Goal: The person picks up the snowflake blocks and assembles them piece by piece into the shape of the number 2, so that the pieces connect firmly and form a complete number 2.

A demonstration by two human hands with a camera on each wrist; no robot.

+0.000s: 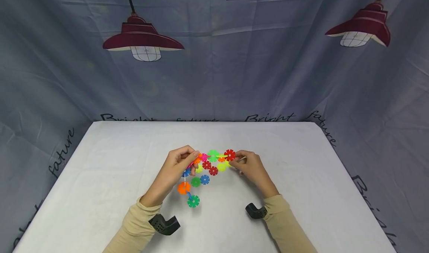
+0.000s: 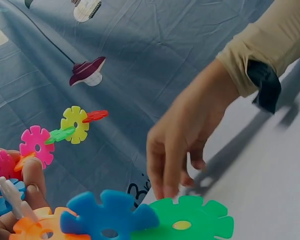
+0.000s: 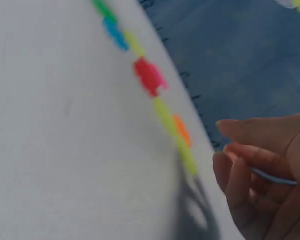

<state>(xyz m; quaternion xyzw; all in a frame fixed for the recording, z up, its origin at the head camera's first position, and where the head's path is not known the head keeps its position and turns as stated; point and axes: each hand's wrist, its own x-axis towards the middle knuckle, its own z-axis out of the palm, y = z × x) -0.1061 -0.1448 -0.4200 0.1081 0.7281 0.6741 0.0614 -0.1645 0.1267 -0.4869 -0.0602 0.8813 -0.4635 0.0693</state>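
The left hand [image 1: 175, 163] is pinching a chain of colourful discs [image 1: 210, 158] above the table [image 1: 100, 193]; the right hand [image 1: 250, 167] is hovering beside it, loosely curved, empty; the curtain [image 1: 214, 70] is showing "Bright" and "fature".

In your head view, the light is bright and quite even over the white worktop [image 1: 100, 193]. Your wrist views are dimmer: the left one shows a long shadow [image 2: 227, 155]; in the right one, the snowflake discs [image 3: 149, 76] are strongly blurred.
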